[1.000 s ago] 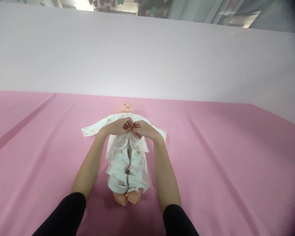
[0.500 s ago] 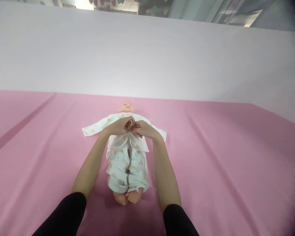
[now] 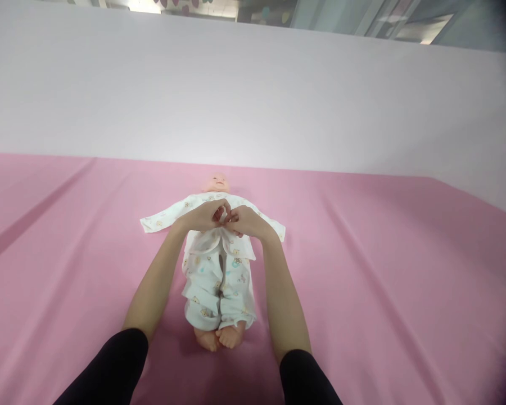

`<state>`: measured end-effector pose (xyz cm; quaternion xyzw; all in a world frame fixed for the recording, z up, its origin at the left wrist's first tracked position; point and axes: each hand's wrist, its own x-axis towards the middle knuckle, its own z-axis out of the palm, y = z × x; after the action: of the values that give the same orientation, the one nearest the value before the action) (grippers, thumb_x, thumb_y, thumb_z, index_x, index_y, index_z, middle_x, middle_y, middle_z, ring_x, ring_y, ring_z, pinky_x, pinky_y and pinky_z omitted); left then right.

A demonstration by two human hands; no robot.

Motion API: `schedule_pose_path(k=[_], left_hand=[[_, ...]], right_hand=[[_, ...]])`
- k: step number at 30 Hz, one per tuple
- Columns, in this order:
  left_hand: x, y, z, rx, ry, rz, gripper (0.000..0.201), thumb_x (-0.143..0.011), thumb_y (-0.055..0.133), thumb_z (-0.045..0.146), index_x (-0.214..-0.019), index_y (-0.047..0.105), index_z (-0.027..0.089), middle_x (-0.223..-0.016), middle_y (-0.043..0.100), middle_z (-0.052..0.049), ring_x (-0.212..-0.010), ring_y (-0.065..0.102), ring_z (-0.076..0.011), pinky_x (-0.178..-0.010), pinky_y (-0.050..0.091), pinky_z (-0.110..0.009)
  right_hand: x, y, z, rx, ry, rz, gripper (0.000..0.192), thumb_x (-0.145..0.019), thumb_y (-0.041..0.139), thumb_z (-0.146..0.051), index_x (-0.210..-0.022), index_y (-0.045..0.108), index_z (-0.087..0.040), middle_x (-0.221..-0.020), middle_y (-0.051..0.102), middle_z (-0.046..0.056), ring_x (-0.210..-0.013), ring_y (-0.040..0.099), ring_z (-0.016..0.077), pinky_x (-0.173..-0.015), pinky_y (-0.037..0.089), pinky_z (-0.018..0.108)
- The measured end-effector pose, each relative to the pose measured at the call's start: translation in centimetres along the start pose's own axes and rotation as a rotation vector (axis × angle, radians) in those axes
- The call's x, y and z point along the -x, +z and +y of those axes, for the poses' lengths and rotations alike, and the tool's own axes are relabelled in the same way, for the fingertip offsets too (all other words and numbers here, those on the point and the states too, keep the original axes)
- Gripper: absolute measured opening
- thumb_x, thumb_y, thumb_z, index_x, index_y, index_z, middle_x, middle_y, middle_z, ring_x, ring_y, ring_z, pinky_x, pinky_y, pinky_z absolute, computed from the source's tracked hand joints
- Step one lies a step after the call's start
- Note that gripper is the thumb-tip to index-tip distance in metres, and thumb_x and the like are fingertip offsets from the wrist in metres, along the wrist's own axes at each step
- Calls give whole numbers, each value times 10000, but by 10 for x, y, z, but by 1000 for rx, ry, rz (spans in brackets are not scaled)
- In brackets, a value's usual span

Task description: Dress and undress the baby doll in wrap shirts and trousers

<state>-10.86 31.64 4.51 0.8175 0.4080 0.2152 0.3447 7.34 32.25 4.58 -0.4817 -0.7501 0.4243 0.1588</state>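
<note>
A baby doll (image 3: 218,182) lies on its back on a pink surface, its head at the far end and its bare feet towards me. It wears a white printed jacket (image 3: 164,219) with both sleeves spread out, and white printed trousers (image 3: 204,289). Over its chest, my left hand (image 3: 208,215) pinches one front edge of the jacket. Close beside it, my right hand (image 3: 247,221) pinches the other edge, and the fingertips of both hands meet. The jacket's hem parts below them. Whatever small fastening lies between the fingers is hidden.
The pink padded surface (image 3: 362,281) has several long creases. A white padded wall (image 3: 253,101) rises behind the doll and turns along the right side. Beyond its top edge are glass panels (image 3: 333,17).
Both hands stay at the jacket front, with only slight finger movement. The doll and its clothes lie as before; the view has tipped a little.
</note>
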Motion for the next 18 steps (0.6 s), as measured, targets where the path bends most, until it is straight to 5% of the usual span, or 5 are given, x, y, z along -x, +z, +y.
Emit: schedule_pose_path(k=[8,18], left_hand=[[0,-1,-3,-34,47,21,197,-735,567,198,-930,544,207,-694,471,32,-601,440,-92,-513,357,-201],[1,-2,-9,64,-72,13,255,-677,607,201,-922,534,194,-853,592,-21,-725,584,-132,-560,449,-216]], right_hand=[[-15,-4,26,-258,-79,-134,130,-727,619,-207,-829,661,-138,-580,534,-31,-484,494,74,-458,406,187],[-10,-2,16,-188,-37,-21,121,-694,647,-234,-652,687,-128,-565,571,8,-513,502,93,-508,433,224]])
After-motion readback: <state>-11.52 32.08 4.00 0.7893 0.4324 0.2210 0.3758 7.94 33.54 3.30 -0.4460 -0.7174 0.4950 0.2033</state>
